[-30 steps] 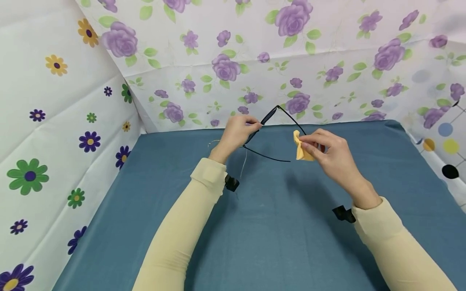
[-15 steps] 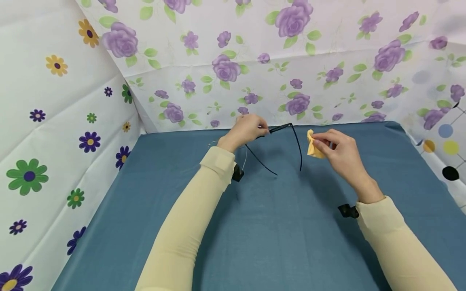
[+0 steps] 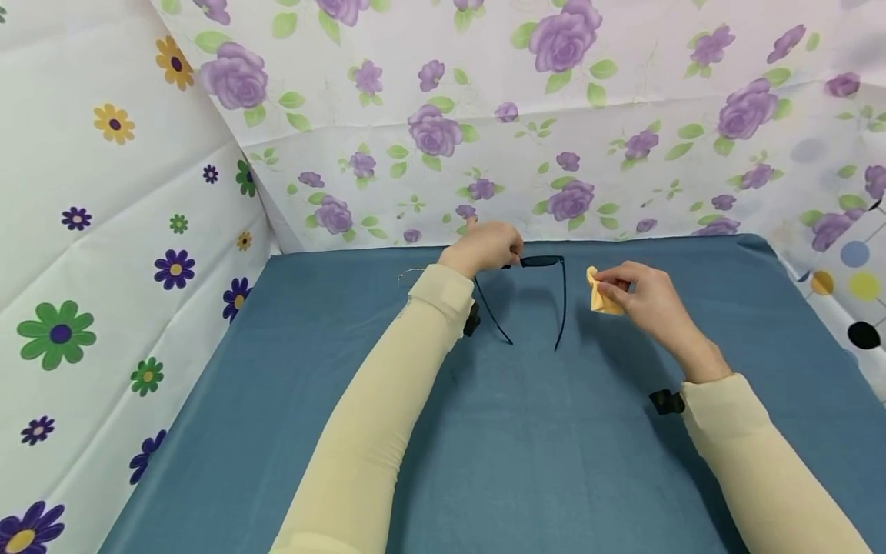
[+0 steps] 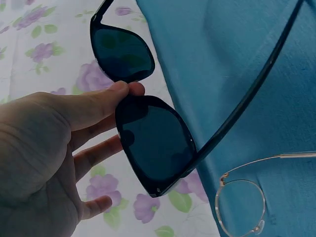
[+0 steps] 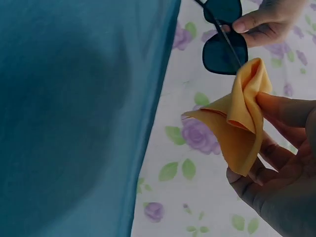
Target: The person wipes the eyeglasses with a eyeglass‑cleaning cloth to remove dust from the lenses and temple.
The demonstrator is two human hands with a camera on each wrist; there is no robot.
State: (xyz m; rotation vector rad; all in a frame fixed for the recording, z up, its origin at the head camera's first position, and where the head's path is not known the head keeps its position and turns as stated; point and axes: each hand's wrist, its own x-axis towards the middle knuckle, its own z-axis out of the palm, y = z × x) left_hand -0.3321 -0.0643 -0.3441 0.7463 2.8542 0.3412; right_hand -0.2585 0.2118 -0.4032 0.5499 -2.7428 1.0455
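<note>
Black sunglasses (image 4: 155, 136) with dark lenses hang over the far part of the table, temples unfolded and pointing toward me. My left hand (image 3: 487, 248) pinches them at the bridge between thumb and forefinger, as the left wrist view shows, with the other fingers spread behind. To the right, apart from the sunglasses, my right hand (image 3: 647, 300) holds a folded yellow cloth (image 5: 242, 121) between thumb and fingers. A second pair of glasses (image 4: 241, 207), thin gold-rimmed with clear lenses, lies on the table by my left wrist, mostly hidden by it in the head view.
A blue cloth (image 3: 540, 462) covers the table. Behind its far edge stands a white backdrop (image 3: 388, 100) with purple roses, and a flower-dotted white sheet (image 3: 124, 254) rises along the left side.
My left hand has moved right and turned the sunglasses, so the frame lies level and the temples hang toward me. My right hand with the cloth has drawn a little to the right, away from them.
</note>
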